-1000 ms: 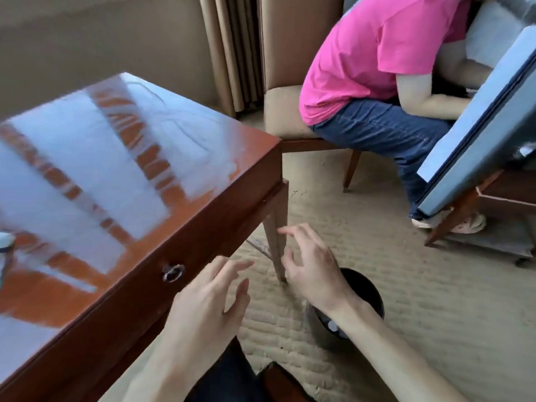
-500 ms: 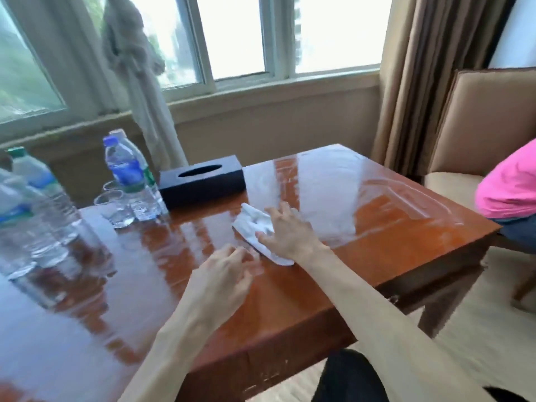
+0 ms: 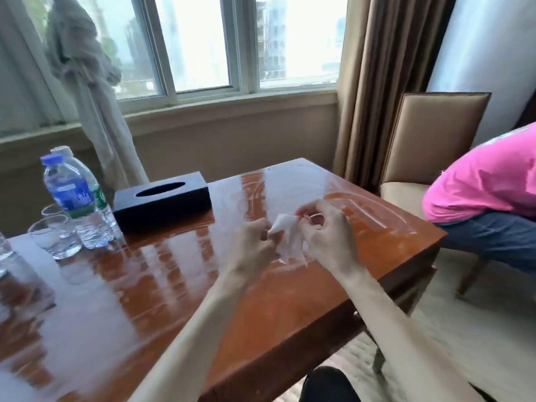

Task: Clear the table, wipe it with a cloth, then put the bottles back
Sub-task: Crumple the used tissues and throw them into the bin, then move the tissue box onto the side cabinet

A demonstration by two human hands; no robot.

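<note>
Head view showed us that the white cloth (image 3: 285,236), pressed flat on the table (image 3: 179,285) half a second before, had been lifted above the wood. Our left hand (image 3: 251,245) pinched its left corner with curled fingers, and our right hand (image 3: 326,232) pinched its upper edge, its fingers curled too.

We saw two water bottles (image 3: 77,198) at the far left, one with a blue label and one with a green; we could not read the print. Two glasses (image 3: 55,236) stood just beside them, and a black tissue box (image 3: 162,200) nearby.

The glossy reddish wood mirrored the window (image 3: 203,44). A brown curtain (image 3: 368,82) hung at the right, by a tan chair (image 3: 435,134) where a person in a pink shirt (image 3: 487,178) sat.
</note>
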